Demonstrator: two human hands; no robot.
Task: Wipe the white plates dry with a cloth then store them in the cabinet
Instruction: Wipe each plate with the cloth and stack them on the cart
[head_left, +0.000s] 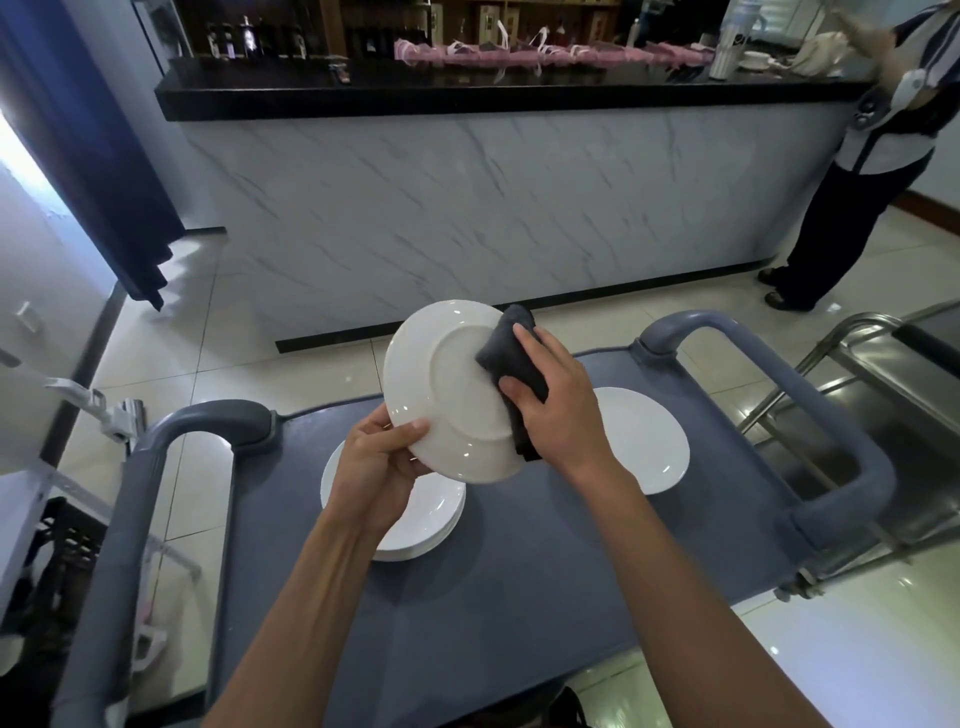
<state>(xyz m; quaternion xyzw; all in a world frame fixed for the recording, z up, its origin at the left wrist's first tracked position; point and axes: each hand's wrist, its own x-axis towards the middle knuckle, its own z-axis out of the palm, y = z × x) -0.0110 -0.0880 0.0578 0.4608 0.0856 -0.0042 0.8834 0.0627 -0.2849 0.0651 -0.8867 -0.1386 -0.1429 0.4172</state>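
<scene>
From the head camera: the left hand (382, 457) has a firm grip on a white plate (447, 389), thumb curled over the near lower rim and fingers tucked behind it. The plate is held up above the cart, tilted, its underside and foot ring facing the camera. The right hand (550, 400) is clamped on a dark grey cloth (511, 364), thumb and fingers pinching it over the plate's right edge, cloth pressed against the underside and wrapped round the rim.

Below the hands, a stack of white plates (415, 525) sits on the grey-blue cart top (493, 597), on the left side, partly hidden by the left wrist. One more single plate (649, 441) lies flat on the right side of the cart, well apart from the stack. The cart's rounded grey handles (779, 384) rise at both ends.

Beyond the cart, a marble-faced bar counter (467, 208) with a black top stands across the tiled floor, pink items lined along it. Far right, another person (857, 182) stands by the counter. A steel trolley (883, 374) sits just beside the cart on the right.
</scene>
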